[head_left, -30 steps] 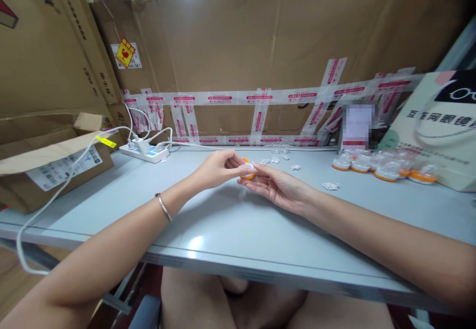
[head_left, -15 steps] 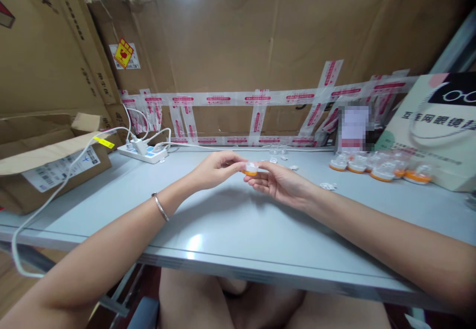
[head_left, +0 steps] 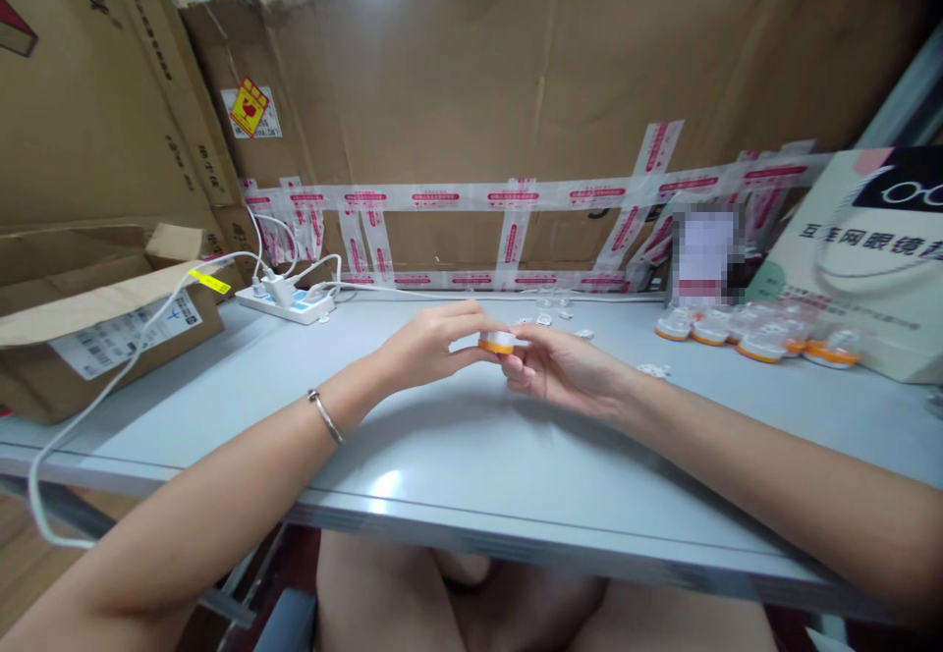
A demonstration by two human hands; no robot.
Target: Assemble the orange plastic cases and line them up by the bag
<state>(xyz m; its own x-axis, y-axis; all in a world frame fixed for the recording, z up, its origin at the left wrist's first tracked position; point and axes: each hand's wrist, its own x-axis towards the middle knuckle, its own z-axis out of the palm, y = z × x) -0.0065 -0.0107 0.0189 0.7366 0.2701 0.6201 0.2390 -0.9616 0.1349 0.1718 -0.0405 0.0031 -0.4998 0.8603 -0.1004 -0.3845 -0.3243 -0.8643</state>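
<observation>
Above the middle of the table I hold a small round white piece with an orange base [head_left: 496,344] between both hands. My left hand [head_left: 431,343] grips it from the left, fingers over the top and thumb low against the orange edge. From the right, my right hand [head_left: 564,367] pinches its side, with the other fingers curled below. Fingers hide part of its top. Just behind the hands lie small white plastic pieces [head_left: 543,320] and clear domed pieces [head_left: 552,297].
Several similar orange-based pieces with clear tops [head_left: 762,343] cluster at right before a paper bag [head_left: 869,269]. At left are a power strip [head_left: 291,306] with white cables and an open cardboard box [head_left: 110,328]. A large taped carton [head_left: 457,92] lines the table's back.
My left fingers have moved over the top of the round piece, with the thumb now lower. My right fingers have curled in more. The view has shifted slightly.
</observation>
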